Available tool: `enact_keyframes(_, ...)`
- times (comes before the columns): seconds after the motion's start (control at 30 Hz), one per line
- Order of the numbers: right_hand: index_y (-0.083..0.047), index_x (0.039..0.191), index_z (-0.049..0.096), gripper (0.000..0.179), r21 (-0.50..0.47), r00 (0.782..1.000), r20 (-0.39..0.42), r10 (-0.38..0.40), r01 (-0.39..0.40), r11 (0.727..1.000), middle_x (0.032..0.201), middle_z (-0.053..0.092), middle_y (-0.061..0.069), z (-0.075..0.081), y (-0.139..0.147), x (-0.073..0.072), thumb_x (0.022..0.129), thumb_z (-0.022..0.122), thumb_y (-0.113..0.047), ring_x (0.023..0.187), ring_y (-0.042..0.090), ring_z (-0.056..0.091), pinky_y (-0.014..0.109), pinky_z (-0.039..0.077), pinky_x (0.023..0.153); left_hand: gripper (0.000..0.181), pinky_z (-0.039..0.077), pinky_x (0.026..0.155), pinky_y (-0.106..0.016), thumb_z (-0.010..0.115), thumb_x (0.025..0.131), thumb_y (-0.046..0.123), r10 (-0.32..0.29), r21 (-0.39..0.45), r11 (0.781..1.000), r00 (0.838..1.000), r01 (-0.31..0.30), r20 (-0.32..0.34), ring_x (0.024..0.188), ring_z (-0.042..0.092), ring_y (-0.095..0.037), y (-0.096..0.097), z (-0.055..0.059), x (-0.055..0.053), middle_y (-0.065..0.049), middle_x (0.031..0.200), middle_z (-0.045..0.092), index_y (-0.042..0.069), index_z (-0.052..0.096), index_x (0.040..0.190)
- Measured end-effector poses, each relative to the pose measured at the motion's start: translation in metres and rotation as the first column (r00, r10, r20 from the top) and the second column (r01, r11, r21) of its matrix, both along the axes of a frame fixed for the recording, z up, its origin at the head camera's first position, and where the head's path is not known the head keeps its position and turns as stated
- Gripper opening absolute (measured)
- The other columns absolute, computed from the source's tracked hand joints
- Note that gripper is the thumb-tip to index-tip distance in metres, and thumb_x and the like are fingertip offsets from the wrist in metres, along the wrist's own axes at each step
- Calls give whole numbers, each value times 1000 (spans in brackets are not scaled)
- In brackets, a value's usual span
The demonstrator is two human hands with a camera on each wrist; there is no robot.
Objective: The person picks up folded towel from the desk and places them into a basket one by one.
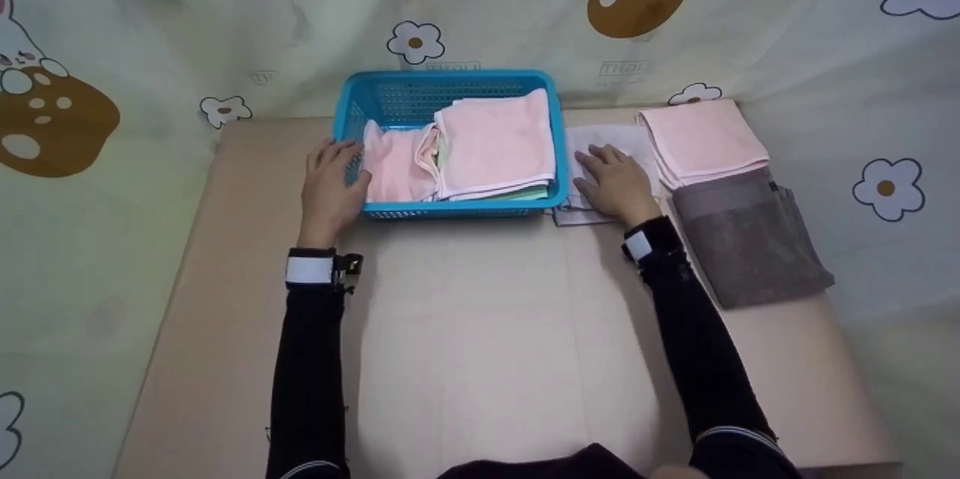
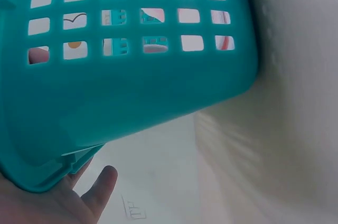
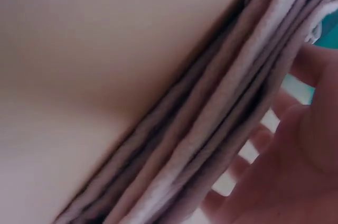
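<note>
A blue plastic basket (image 1: 459, 211) with perforated walls stands at the back of the table. Inside it, a stack of folded pink towels (image 1: 495, 145) fills the right side, and a smaller folded pink towel (image 1: 396, 164) lies at the left. My left hand (image 1: 330, 190) grips the basket's left rim; in the left wrist view its fingers (image 2: 100, 192) show past the rim. Right of the basket lies a folded pale grey towel (image 1: 611, 140). My right hand (image 1: 619, 182) rests on top of it, fingers spread; the layered folds (image 3: 200, 129) show up close in the right wrist view.
At the right lie another folded pink towel (image 1: 705, 140) and a folded dark grey towel (image 1: 750, 239), their edges meeting. A beige cloth covers the table (image 1: 480, 336). Behind it hangs a patterned curtain (image 1: 315, 28) with flowers and rabbits.
</note>
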State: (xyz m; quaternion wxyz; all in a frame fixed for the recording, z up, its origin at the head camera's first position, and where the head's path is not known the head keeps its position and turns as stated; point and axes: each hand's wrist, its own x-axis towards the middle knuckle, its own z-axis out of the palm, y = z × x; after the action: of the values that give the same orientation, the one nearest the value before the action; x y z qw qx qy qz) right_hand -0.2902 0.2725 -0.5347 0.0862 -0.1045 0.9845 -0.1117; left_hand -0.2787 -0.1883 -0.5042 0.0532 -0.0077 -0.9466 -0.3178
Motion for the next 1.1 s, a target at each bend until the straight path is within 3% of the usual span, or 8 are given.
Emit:
enact_keyframes(0.27,-14,158,44,57,43,998,-52,29,-26,999,164,40,17,3,-10,79,106,52,-39,152,45,33,68,28,119,50,24,125,-62,60,103,25,-3,2,1000,1000,3,-15,159,18,-30,-3,1,2,-9,163,42,11,54,150)
enact_keyframes(0.47,-13,154,50,56,75,995,-89,50,-43,996,159,47,18,3,-6,120,104,58,-37,148,45,40,67,35,115,50,24,124,-63,61,103,25,-7,-1,1000,1000,7,-1,159,17,-31,-1,-2,1,-9,164,41,12,54,150)
enact_keyframes(0.6,-14,154,50,56,76,995,-88,41,-35,996,160,47,16,2,-4,132,104,58,-38,149,43,39,66,35,116,50,24,124,-62,60,103,25,-6,-14,1000,1000,6,-4,159,18,-30,1,-2,1,-10,162,42,10,54,150)
enact_keyframes(0.73,-15,154,51,56,76,995,-90,39,-33,997,159,47,16,2,-6,133,104,58,-39,148,43,40,67,37,114,49,24,125,-61,60,102,24,0,-26,1000,1000,0,-9,159,18,-30,1,-2,0,-11,161,44,9,55,149)
enact_keyframes(1.1,-18,147,60,55,170,986,-119,118,-97,981,140,62,14,9,-34,140,100,63,-47,125,40,55,64,47,96,49,22,126,-61,61,102,25,-3,-16,1000,1000,3,-21,159,18,-30,2,-4,1,-10,162,44,10,55,149)
